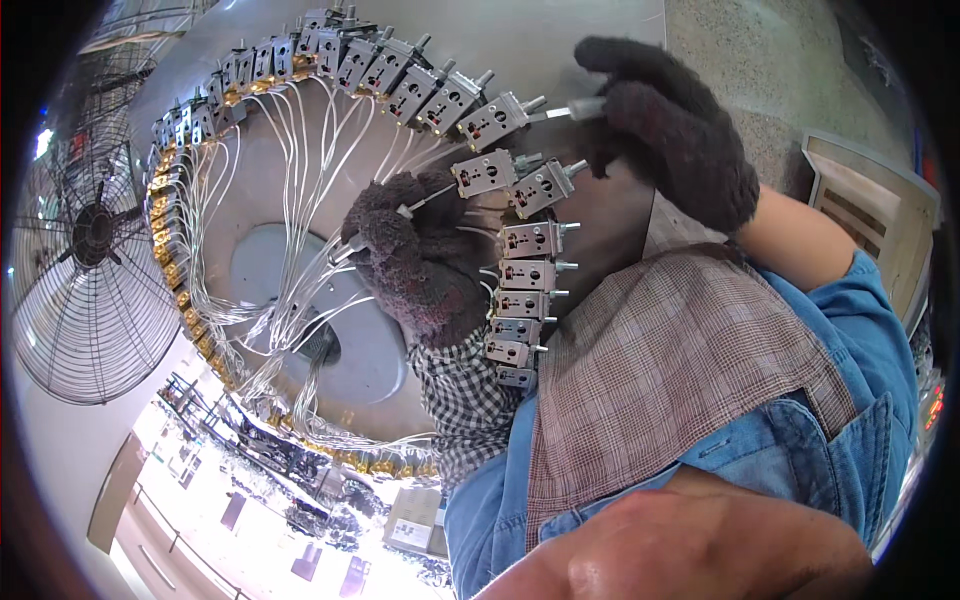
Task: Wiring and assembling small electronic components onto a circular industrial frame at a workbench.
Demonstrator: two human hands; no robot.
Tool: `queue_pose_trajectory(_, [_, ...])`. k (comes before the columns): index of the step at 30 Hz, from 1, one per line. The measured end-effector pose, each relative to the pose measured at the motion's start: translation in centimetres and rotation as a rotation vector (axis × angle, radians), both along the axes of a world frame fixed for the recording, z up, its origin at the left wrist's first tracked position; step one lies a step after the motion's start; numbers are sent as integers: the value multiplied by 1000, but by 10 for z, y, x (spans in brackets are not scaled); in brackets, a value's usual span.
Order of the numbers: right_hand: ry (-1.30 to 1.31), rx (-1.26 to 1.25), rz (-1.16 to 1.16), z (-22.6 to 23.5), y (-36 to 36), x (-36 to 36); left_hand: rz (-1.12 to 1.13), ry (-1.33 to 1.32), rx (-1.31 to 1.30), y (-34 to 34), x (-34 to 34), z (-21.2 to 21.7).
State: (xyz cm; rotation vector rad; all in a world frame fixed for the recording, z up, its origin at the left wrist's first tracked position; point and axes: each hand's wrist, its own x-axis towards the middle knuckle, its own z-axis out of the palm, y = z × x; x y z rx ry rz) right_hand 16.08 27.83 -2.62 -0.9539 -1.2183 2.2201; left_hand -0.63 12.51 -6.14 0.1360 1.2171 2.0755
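The left hand [418,265] is holding a thin tool [430,197] clamped in its fingers, apparently steadying its tip by a metal box [484,175]. The right hand [672,125] is gripping a grey tool [586,109], upper finger apart. More boxes [528,240] are ringing the table [530,45], seemingly keeping wires [293,150] inward.

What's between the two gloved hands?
Head view: small metal boxes lie between the left hand and right hand, plus a silvery piece at the right hand.
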Motion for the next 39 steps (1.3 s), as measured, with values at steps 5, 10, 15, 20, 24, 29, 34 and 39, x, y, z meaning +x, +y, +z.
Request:
queue_pose_trajectory(5, [-49, 162, -5, -3, -17, 10, -70, 144, -33, -2, 0, 3])
queue_pose_trajectory(10, [-113, 242, 66, -10, -12, 11, -8, 54, -72, 6, 6, 3])
queue_pose_trajectory(15, [-108, 277, 112, -8, -14, 9, -64, 77, -45, 4, 6, 13])
queue_pose_trajectory(20, [-67, 238, 65, -11, -17, 7, -43, 92, -33, 6, 5, 8])
queue_pose_trajectory(24, [-108, 323, 111, -10, -17, 10, -57, 17, -23, 1, 2, 4])
queue_pose_trajectory(29, [-67, 502, 115, -15, -19, 12, -139, 71, -42, 4, 3, 12])
queue_pose_trajectory(34, [19, 526, 118, -19, -20, 14, -67, 27, -79, 5, 2, 7])
queue_pose_trajectory(39, [-221, 855, 246, -11, -12, 12, -72, 58, -139, 1, -3, 3])
